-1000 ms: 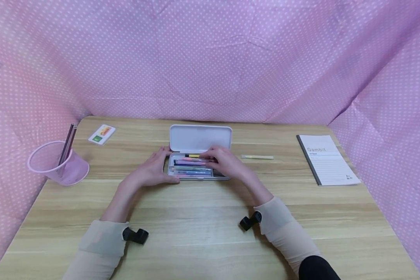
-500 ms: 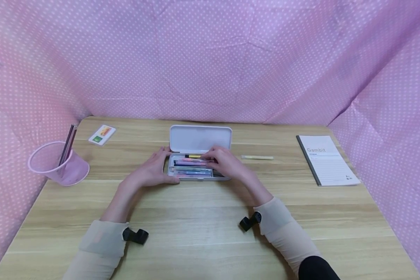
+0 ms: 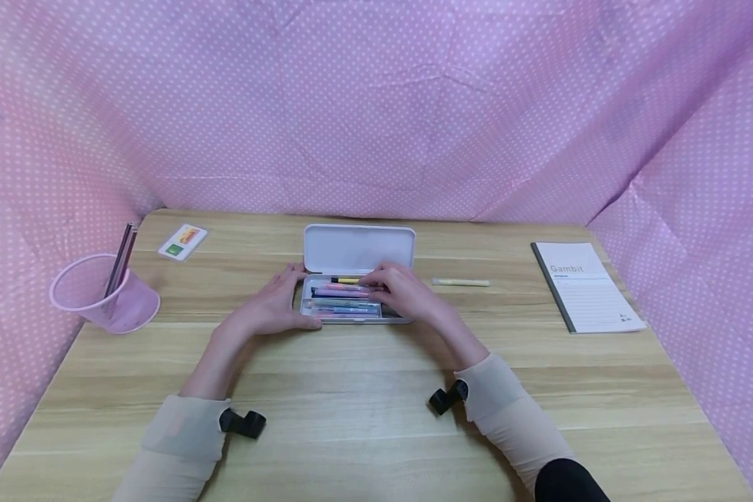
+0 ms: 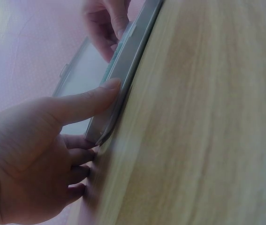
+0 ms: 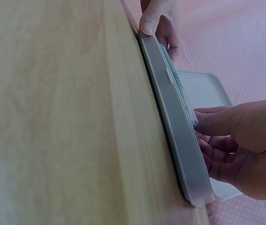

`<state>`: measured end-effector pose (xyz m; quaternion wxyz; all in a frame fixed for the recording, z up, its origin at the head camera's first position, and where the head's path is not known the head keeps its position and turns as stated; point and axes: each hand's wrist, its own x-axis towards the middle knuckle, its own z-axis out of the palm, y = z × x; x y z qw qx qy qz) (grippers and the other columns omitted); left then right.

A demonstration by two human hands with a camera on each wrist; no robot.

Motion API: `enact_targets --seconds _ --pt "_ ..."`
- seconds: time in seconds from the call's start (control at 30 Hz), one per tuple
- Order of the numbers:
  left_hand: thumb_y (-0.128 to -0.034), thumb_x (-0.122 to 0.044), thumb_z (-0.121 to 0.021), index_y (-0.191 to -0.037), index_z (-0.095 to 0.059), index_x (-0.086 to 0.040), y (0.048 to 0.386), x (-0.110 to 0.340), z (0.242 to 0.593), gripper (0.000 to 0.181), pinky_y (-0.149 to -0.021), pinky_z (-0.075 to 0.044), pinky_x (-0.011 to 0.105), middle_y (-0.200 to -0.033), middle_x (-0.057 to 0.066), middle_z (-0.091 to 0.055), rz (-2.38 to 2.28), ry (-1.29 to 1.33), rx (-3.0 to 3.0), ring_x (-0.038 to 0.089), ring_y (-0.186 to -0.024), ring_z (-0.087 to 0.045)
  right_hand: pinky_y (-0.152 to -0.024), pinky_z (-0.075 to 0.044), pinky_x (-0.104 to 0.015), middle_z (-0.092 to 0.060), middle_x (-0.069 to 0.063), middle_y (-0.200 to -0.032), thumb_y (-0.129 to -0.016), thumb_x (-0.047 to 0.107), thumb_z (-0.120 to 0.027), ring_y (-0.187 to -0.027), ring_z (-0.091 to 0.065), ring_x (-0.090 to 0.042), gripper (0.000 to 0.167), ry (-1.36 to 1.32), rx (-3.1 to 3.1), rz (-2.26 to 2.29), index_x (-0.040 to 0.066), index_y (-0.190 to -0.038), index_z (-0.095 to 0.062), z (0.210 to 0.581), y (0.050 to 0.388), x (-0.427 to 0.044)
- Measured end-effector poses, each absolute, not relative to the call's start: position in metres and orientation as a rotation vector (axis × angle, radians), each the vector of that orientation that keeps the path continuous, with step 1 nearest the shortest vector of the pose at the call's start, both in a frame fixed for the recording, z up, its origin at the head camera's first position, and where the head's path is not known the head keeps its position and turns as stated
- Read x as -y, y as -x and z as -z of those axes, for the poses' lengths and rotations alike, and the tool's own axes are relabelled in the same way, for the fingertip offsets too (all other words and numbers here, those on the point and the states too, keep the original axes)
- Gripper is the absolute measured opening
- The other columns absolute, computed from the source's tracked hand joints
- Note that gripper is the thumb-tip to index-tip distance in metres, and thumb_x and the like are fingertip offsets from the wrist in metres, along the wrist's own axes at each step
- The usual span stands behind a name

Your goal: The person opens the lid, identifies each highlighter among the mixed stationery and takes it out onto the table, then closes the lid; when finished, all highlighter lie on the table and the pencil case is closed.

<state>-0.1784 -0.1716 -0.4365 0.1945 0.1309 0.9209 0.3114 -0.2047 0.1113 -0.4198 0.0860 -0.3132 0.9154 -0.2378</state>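
Head view: left grip [image 3: 275,305] clasps pencil case [image 3: 359,249] (right grip [image 3: 406,291] inside, hold unclear); cup [image 3: 128,307] at its nine o'clock, notebook [image 3: 588,288] at three.

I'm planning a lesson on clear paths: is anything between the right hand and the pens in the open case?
Nothing visible does. The right hand is over the pens inside the case. The lid is tipped back behind them, and the left hand holds the case's left end. Whether the fingers grip a pen is hidden.
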Motion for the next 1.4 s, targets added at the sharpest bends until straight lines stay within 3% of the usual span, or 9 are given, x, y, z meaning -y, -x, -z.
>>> enact_targets --seconds 0.5,0.8,1.4 --pt "-0.0801 -0.051 -0.084 -0.159 -0.030 -0.010 0.1783 0.1714 0.4347 0.104 -0.126 -0.013 0.071 -0.174 0.021 -0.003 -0.866 -0.357 -2.573 0.052 -0.158 -0.002 -0.094 -0.054 -0.039 -0.069 -0.007 -0.114 -0.098 0.012 -0.070 -0.104 -0.062 -0.021 0.026 0.897 -2.732 0.752 0.010 -0.123 -0.075 0.4181 0.2022 -0.1104" --pt "-0.0797 -0.052 -0.084 -0.159 -0.030 -0.010 0.1786 0.1720 0.4361 0.104 -0.126 -0.013 0.071 -0.174 0.021 -0.004 -0.862 -0.363 -2.582 0.053 -0.158 -0.003 -0.100 -0.054 -0.040 -0.072 -0.005 -0.112 -0.096 0.010 -0.071 -0.108 -0.064 -0.020 0.022 0.966 -2.759 0.754 0.011 -0.117 -0.076 0.4196 0.2034 -0.1099" --pt "-0.0794 -0.053 -0.084 -0.160 -0.028 -0.008 0.1789 0.1717 0.4343 0.107 -0.126 -0.012 0.071 -0.173 0.023 -0.002 -0.849 -0.356 -2.579 0.054 -0.157 -0.003 -0.095 -0.057 -0.037 -0.074 -0.006 -0.108 -0.095 0.006 -0.071 -0.103 -0.068 -0.020 0.019 1.004 -2.776 0.788 0.009 -0.114 -0.077 0.4188 0.2044 -0.1094"
